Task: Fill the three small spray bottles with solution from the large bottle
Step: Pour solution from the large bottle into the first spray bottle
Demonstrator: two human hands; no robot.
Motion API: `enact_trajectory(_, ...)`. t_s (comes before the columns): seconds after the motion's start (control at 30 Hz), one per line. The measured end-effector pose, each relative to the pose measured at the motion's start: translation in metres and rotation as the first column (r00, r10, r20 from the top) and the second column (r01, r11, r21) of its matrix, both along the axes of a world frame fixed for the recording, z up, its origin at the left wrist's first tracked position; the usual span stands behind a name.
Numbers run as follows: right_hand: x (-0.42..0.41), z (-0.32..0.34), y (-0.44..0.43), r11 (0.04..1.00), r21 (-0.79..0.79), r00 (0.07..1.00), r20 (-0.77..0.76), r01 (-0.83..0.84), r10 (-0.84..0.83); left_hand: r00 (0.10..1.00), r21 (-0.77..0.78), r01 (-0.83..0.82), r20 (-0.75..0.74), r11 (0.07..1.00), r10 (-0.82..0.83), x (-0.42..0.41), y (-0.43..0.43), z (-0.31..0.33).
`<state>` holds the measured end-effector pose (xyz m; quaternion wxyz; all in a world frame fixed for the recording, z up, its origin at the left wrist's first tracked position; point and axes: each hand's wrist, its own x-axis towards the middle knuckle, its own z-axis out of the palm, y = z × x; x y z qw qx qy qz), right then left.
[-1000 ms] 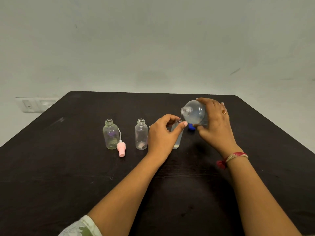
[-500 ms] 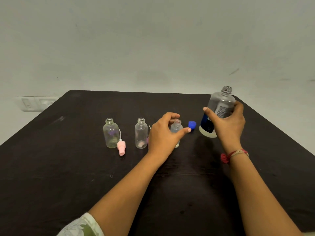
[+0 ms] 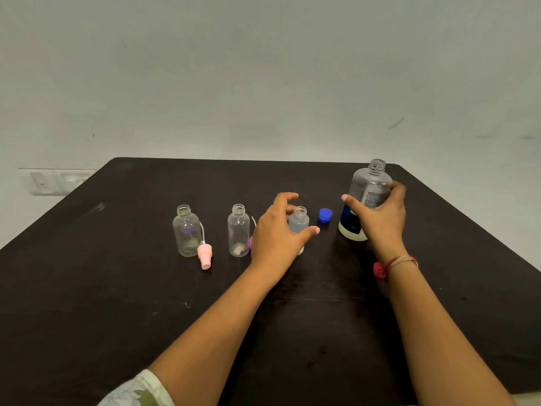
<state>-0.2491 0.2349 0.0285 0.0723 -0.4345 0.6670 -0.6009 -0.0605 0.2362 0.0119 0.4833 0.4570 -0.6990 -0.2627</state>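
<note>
A black table (image 3: 117, 288) meets a pale grey-green wall (image 3: 263, 68). The large clear plastic bottle with a blue-and-white label (image 3: 370, 186), tipped mouth-down over the row a second ago, now stands upright and uncapped at the table's right, gripped round its body by the right hand (image 3: 380, 221). The left hand (image 3: 275, 238) curls round the small clear bottle of pale liquid (image 3: 299, 222) as before, thumb across its front, fingers arched behind its neck. A round blue cap (image 3: 325, 215) lies between the two. A far-left small clear bottle (image 3: 187, 232) and a middle small clear bottle (image 3: 238, 231) stand open, with a pink spray head (image 3: 204, 254) lying beside the former. The left hand hides the held bottle's base. The label print is unreadable.
</note>
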Motion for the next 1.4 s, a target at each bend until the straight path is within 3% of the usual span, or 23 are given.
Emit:
enact_trajectory(0.1, 0.0, 0.001, 0.0, 0.999, 0.007, 0.999, 0.008, -0.04, 0.04, 1.0, 0.007, -0.008, -0.016, 1.0, 0.008, 0.0, -0.002, 0.0)
enact_trajectory(0.2, 0.007, 0.01, 0.007, 0.996, -0.009, 0.993, -0.076, 0.085, -0.085, 0.998, 0.008, -0.007, -0.057, 1.0, 0.007, -0.001, -0.003, 0.0)
enact_trajectory(0.27, 0.013, 0.019, 0.014, 0.975, -0.183, 0.98, -0.133, 0.124, -0.149, 0.998, 0.009, -0.002, -0.071, 1.0, 0.003, -0.001, -0.003, 0.0)
enact_trajectory(0.37, 0.021, 0.029, 0.022, 0.909, -0.416, 0.978, -0.202, -0.031, -0.059, 0.996, 0.0, -0.004, -0.091, 1.0, 0.004, -0.002, -0.004, -0.002)
enact_trajectory(0.43, 0.029, 0.031, 0.024, 0.904, -0.355, 0.947, -0.289, -0.239, 0.137, 0.994, -0.013, -0.005, -0.105, 1.0, 0.004, -0.003, -0.005, -0.003)
enact_trajectory(0.5, 0.038, 0.029, 0.023, 0.883, -0.153, 0.853, -0.372, -0.445, 0.366, 0.993, -0.025, -0.007, -0.115, 1.0, 0.004, -0.004, -0.005, -0.004)
enact_trajectory(0.57, 0.042, 0.024, 0.021, 0.845, 0.025, 0.755, -0.436, -0.534, 0.49, 0.994, -0.035, -0.011, -0.11, 0.999, 0.007, -0.004, -0.006, -0.005)
enact_trajectory(0.73, 0.038, 0.021, 0.017, 0.77, 0.179, 0.728, -0.249, -0.613, 0.638, 0.997, -0.056, -0.024, -0.07, 0.998, 0.02, -0.002, -0.007, -0.004)
enact_trajectory(0.9, 0.048, 0.008, 0.012, 0.75, 0.266, 0.722, -0.213, -0.605, 0.658, 0.996, -0.035, -0.005, -0.085, 0.999, 0.002, 0.0, -0.004, -0.003)
enact_trajectory(1.23, 0.062, -0.008, -0.001, 0.841, 0.126, 0.846, -0.028, -0.526, 0.533, 0.993, -0.013, -0.016, -0.116, 1.0, 0.015, -0.001, -0.006, -0.002)
enact_trajectory(1.4, 0.068, -0.014, 0.001, 0.89, 0.055, 0.887, -0.081, -0.452, 0.455, 0.998, -0.015, -0.018, -0.061, 1.0, 0.017, -0.002, -0.005, -0.004)
